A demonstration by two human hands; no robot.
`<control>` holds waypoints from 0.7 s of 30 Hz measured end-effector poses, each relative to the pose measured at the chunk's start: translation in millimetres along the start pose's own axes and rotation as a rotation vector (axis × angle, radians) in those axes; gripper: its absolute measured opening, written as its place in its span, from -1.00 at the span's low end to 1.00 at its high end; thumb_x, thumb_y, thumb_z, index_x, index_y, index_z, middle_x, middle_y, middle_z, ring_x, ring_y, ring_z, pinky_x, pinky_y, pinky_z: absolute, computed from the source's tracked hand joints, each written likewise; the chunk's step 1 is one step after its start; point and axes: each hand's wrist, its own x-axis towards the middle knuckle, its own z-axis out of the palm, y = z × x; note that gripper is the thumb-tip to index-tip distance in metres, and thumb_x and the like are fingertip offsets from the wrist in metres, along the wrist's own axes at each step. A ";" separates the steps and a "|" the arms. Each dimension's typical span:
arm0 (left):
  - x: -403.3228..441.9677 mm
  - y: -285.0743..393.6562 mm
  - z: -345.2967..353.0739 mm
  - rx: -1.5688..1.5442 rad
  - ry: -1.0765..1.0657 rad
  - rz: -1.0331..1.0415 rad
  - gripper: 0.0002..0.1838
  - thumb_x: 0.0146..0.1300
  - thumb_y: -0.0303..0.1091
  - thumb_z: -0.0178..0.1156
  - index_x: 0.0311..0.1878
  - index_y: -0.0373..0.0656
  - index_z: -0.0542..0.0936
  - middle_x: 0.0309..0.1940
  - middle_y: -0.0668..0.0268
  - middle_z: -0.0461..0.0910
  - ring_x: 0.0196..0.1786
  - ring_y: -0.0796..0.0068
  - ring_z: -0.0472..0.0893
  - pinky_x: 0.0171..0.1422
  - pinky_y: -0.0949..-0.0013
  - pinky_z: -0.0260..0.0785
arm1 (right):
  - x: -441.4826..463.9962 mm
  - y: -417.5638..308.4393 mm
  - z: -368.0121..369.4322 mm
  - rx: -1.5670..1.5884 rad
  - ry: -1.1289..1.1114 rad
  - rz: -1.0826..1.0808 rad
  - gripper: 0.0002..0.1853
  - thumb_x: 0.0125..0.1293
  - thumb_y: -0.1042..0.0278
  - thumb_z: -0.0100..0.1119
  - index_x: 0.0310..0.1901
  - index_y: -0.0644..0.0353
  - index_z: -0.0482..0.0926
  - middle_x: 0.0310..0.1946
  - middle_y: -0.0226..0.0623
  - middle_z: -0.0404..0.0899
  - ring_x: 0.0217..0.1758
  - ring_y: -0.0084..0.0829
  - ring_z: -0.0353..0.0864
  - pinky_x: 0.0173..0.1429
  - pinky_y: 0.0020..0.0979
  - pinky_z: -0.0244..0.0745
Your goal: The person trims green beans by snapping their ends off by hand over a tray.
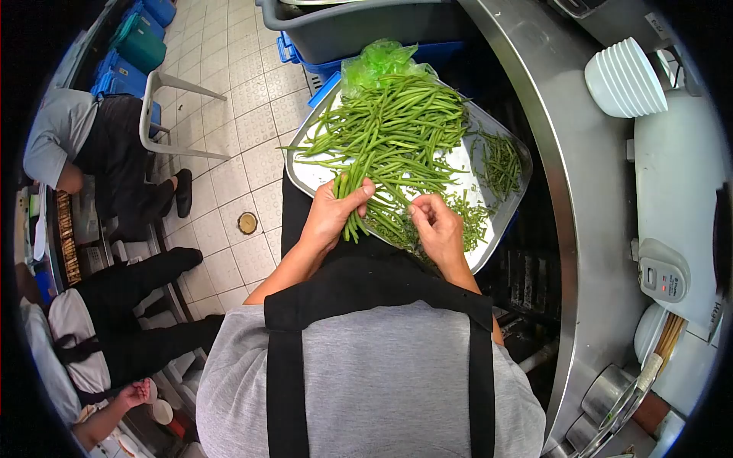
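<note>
My left hand [333,214] is closed around a bunch of green beans [353,226], whose ends stick out above and below the fingers. To its right, my right hand [438,229] is in a pinch with thumb and forefinger together; what is between the fingertips is too small to make out. Both hands are over the near side of a shallow tray [502,223]. A large pile of green beans [397,114] covers its far and middle part. Small cut bits [467,217] lie close to my right hand, and thin dark trimmings [500,164] lie along the right side.
A green plastic bag [382,61] lies at the tray's far edge, before a grey tub [374,30]. Right stands a steel counter [527,46] with stacked white bowls [626,80]. Left are a stool [149,114] and two people, one seated [114,141], one with black trousers [145,305].
</note>
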 end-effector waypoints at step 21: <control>-3.4 -10.3 10.6 0.774 -0.266 0.374 -0.77 0.11 -0.39 0.32 -0.15 -0.22 0.64 -0.30 0.15 0.59 -0.21 0.16 0.60 -0.09 0.28 0.42 | -1.3 -30.0 -21.3 -0.189 -0.065 -0.268 -0.92 0.20 0.53 0.24 -0.27 0.28 0.58 -0.47 -0.22 0.54 -0.49 -0.36 0.55 -0.40 -0.42 0.43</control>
